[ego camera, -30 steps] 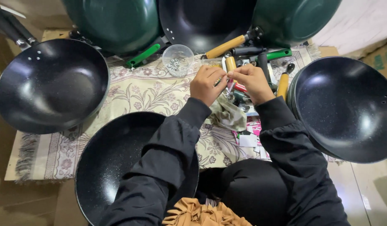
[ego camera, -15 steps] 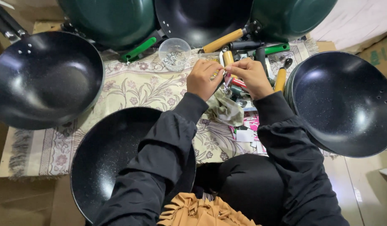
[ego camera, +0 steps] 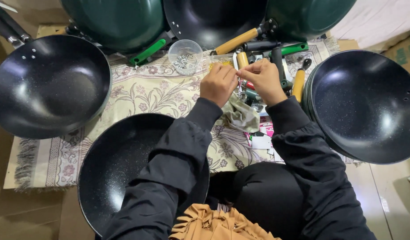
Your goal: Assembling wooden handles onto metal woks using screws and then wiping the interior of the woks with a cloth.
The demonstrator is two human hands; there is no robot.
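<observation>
Head camera looks straight down on you, and your two hands meet over the middle of the patterned cloth (ego camera: 138, 95). Your left hand (ego camera: 219, 83) is curled in tight, fingers bunched, and your right hand (ego camera: 265, 80) pinches toward it, fingertips nearly touching. Something very small sits between them, too small to name, so I cannot tell what either hand actually grips. Both sleeves are black and run back to your lap.

Just beyond your left hand stands a clear plastic cup (ego camera: 185, 56) with small metal bits, probably screws, lying in its bottom. Right behind your fingers is a jumble of pan handles: a wooden handle (ego camera: 236, 41) fixed to a pan behind it and angled up to the right, a green handle (ego camera: 147, 52) off to the left, another wooden handle (ego camera: 298, 84) beside your right wrist, and a black handle (ego camera: 277, 60) between them. Under your wrists a crumpled olive rag (ego camera: 240, 118) lies on the cloth, with pink and white paper slips (ego camera: 262, 138) just beside it.

Black speckled woks ring you in: one wok (ego camera: 47, 84) at your left, a second wok (ego camera: 118, 164) under your left forearm, a third wok (ego camera: 367, 106) stacked at your right. Along the far edge lean dark green pans (ego camera: 116, 20), bottoms up. Tan fringed fabric (ego camera: 218, 224) lies at the near edge, at your lap.
</observation>
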